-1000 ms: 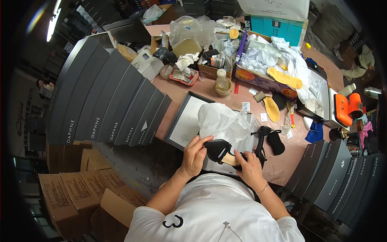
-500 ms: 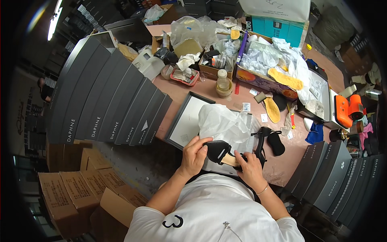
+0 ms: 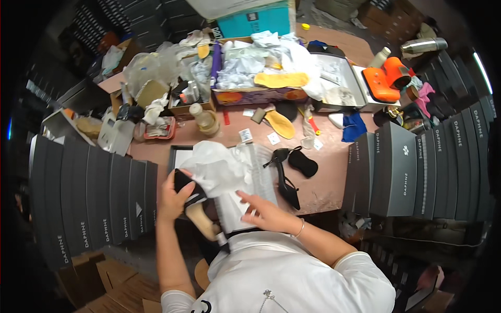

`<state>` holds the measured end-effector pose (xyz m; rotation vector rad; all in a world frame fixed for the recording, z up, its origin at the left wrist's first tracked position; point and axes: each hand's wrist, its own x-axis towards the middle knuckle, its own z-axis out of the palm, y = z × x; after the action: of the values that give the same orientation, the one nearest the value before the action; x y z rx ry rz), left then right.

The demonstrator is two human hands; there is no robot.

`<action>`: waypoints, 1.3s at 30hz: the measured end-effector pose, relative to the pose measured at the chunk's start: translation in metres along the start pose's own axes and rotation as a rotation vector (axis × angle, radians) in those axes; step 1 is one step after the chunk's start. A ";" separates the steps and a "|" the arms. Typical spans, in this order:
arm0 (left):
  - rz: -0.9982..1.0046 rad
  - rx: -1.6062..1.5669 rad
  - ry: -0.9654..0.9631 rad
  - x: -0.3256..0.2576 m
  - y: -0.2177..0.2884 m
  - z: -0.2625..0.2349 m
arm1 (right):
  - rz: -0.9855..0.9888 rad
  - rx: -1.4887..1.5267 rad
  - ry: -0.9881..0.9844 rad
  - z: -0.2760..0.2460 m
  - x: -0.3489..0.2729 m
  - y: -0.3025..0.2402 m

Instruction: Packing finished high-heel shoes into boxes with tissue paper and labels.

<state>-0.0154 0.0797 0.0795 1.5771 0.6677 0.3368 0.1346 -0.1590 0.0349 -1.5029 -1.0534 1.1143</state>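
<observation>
My left hand grips a black shoe by its toe end, with the beige insole showing and the heel end pointing down toward my shirt. Fingers spread and holding nothing, my right hand hovers over the front of an open shoe box. White tissue paper lies crumpled across that box and covers much of it. Right of the box, a second black shoe with thin straps rests on the table, touching or close to a black rounded pad.
Stacked grey shoe boxes stand at the left, and more grey boxes at the right. Behind are a carton of crumpled paper, a bottle in a tape roll, a yellow insole, a blue cloth and an orange device.
My right hand has let go of the shoe and opened. The left hand keeps hold of it, now tilted heel-down, left of the tissue. The view has swung to the right.
</observation>
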 end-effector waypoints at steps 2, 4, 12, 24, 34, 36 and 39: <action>-0.195 0.007 -0.269 0.008 0.032 -0.011 | -0.004 -0.173 0.302 -0.040 0.008 0.029; -0.348 0.041 -0.503 0.008 0.027 0.001 | 0.019 -0.196 0.546 -0.082 0.016 0.066; -0.376 -0.095 -0.846 -0.029 -0.012 0.059 | -0.139 -0.858 0.460 -0.157 0.168 0.105; -0.132 -0.062 -0.577 -0.035 -0.008 0.010 | 0.027 -1.517 0.024 -0.186 0.263 0.134; -0.271 -0.146 -0.714 -0.051 -0.018 0.030 | -0.330 -0.200 -0.369 -0.040 0.071 -0.061; -0.243 -0.078 -0.759 -0.051 -0.019 0.037 | -0.462 -0.321 -0.361 -0.029 0.049 -0.062; -0.190 0.002 -0.783 -0.057 -0.015 0.049 | -0.525 -0.587 -0.307 -0.024 0.027 -0.057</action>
<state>-0.0346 0.0064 0.0686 1.4755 0.1967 -0.4151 0.1582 -0.1274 0.0897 -1.3699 -1.9813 0.6946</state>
